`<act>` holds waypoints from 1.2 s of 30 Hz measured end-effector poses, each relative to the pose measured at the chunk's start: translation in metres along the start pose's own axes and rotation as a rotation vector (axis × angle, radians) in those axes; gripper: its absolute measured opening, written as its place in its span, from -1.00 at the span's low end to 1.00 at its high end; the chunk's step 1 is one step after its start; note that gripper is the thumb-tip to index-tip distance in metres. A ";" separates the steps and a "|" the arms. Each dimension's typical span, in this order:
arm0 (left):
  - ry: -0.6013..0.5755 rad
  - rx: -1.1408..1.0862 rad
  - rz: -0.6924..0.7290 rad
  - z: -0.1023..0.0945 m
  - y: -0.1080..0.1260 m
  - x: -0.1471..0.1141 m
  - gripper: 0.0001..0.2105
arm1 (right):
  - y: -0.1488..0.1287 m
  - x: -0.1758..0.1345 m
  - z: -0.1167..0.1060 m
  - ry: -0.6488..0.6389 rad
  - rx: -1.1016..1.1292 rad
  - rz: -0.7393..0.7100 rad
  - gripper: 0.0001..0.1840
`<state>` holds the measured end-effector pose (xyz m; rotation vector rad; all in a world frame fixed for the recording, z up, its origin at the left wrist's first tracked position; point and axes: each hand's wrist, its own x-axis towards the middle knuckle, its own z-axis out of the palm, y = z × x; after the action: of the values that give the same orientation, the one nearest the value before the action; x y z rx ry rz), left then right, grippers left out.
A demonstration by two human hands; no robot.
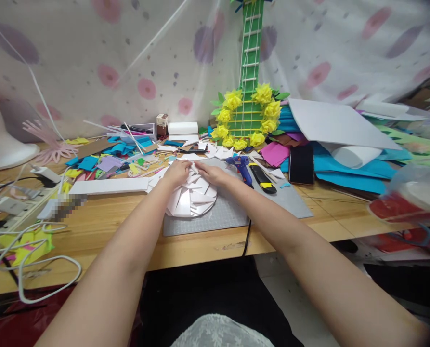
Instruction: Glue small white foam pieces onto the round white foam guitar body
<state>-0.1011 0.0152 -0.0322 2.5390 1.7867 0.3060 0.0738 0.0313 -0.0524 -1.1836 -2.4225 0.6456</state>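
A round white paper piece made of overlapping folded triangles lies on a grey cutting mat on the wooden table. My left hand rests on its far left edge, fingers pressing a white folded triangle. My right hand meets it from the right, fingertips on the same folded paper at the top of the round piece. Both forearms reach forward from the near edge of the table.
A blue glue gun and a black-yellow utility knife lie just right of my hands, then a black phone. A green paper guitar with yellow flowers stands behind. Coloured paper scraps, cables and a power strip crowd the left.
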 end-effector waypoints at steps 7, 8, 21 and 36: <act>0.020 -0.014 -0.020 0.001 0.000 -0.003 -0.59 | -0.008 -0.002 0.002 0.020 0.014 0.057 -0.49; 0.024 -0.013 -0.025 0.002 0.000 -0.003 -0.58 | -0.009 -0.003 0.002 0.027 0.017 0.068 -0.49; 0.006 0.005 -0.044 0.005 -0.002 -0.002 -0.58 | -0.007 0.002 0.001 -0.011 -0.028 0.048 -0.47; 0.001 0.012 -0.060 0.004 -0.002 -0.003 -0.57 | -0.001 0.002 0.002 -0.018 0.139 0.060 -0.41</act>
<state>-0.1029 0.0134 -0.0370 2.4881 1.8664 0.2958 0.0716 0.0320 -0.0533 -1.2011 -2.3225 0.8324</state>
